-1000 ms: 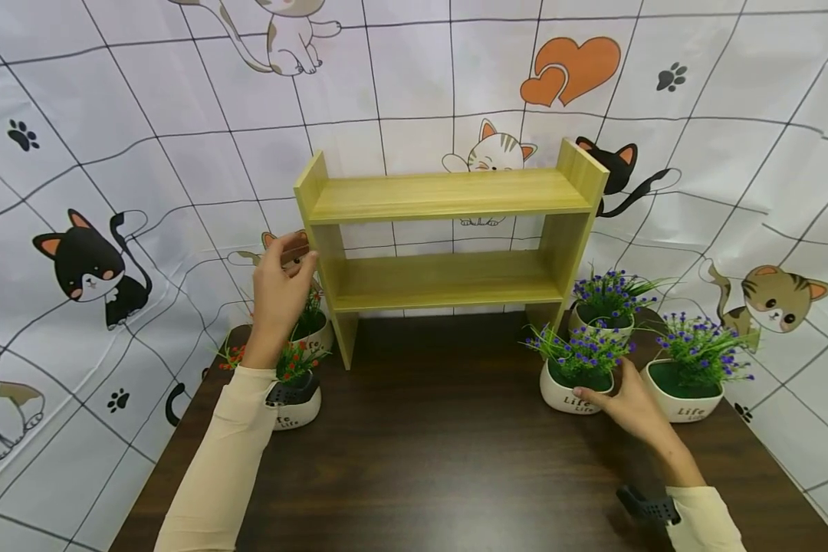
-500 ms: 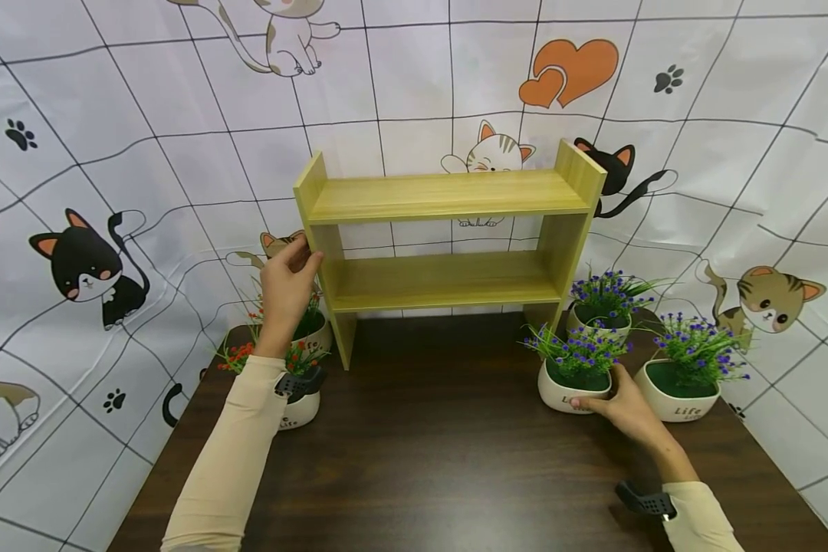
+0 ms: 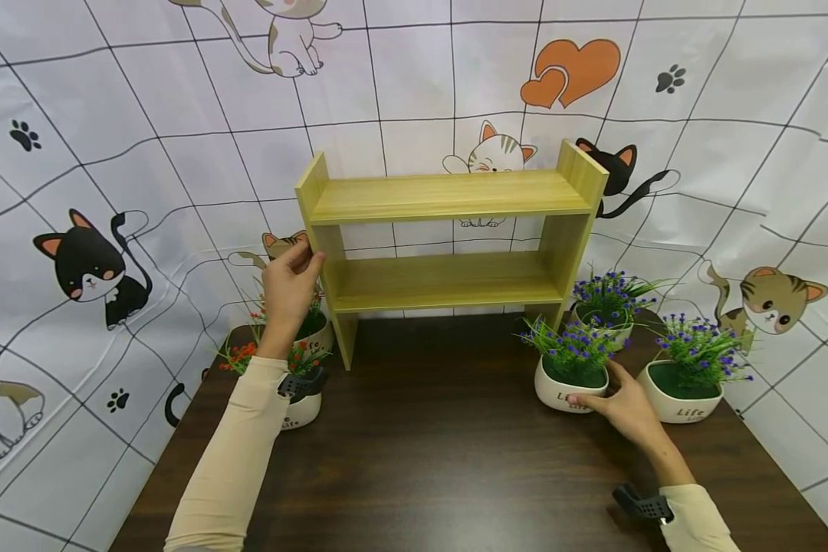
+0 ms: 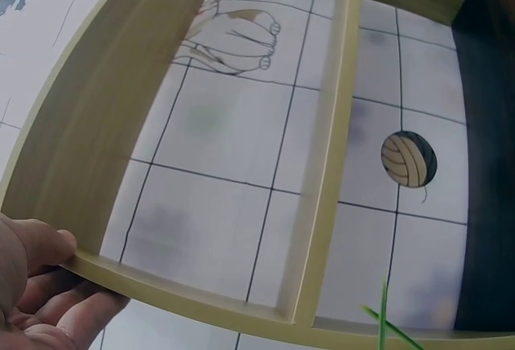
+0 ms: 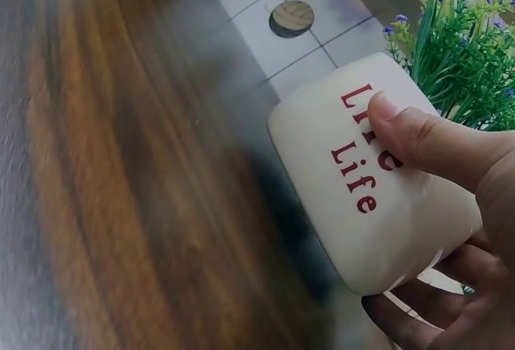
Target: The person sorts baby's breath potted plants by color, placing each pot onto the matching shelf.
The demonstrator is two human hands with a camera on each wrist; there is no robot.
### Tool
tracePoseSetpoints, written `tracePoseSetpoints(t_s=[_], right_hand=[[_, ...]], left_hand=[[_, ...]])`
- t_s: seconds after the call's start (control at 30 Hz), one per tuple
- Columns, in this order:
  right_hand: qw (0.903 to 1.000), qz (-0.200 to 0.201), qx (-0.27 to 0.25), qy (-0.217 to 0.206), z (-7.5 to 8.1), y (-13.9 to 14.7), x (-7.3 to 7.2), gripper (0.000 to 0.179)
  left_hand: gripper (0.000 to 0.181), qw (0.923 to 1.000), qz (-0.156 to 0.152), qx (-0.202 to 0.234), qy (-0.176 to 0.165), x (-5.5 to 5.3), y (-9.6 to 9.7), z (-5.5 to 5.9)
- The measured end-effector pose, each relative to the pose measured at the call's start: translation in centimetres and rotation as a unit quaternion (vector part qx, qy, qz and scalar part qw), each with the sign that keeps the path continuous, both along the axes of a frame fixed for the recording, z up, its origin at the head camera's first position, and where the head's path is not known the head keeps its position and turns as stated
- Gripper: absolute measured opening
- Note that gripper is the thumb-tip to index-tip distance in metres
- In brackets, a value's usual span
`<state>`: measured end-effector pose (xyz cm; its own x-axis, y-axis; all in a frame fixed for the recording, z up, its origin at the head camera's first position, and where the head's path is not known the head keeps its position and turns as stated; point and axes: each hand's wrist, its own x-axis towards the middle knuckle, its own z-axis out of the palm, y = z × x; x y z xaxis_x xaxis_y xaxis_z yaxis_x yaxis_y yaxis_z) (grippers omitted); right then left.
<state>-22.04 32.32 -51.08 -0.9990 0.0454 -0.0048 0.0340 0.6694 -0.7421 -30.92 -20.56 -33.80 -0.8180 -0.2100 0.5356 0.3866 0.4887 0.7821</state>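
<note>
A small yellow wooden shelf [image 3: 448,284] with two boards stands on the dark table. At its left side panel, my left hand [image 3: 290,295] pinches the edge; in the left wrist view the thumb [image 4: 48,244] lies on the panel's inner face, the fingers outside. My right hand [image 3: 624,402] grips a white pot [image 5: 354,229] marked "Life", holding a green plant with purple flowers [image 3: 573,349]. The thumb is on its front and the other fingers curl round its side. Whether the pot touches the table, I cannot tell.
Two more purple-flowered pots stand at the right, one behind [image 3: 621,330] and one beside [image 3: 686,406] my right hand. Red-flowered pots [image 3: 303,414] sit left of the shelf, partly hidden by the left arm. A cat-patterned wall sheet [image 3: 414,84] hangs behind the dark table [image 3: 441,460].
My left hand has moved slightly right and closed onto the shelf's side panel. The right hand has shifted the held flower pot slightly left.
</note>
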Motion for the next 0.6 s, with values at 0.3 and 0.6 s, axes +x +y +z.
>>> tracePoseSetpoints(t_s=[0.3,0.6], right_hand=[[0.9996,0.004,-0.019,0.020,2.6,-1.6,0.7,0.116],[0.9960,-0.004,0.009,0.089,6.2,-3.8,1.3,0.110]], left_hand=[[0.039,0.9999,0.005,-0.009,0.009,0.0,0.0,0.0],[0.039,0.9997,0.008,-0.016,0.015,-0.1,0.0,0.0]])
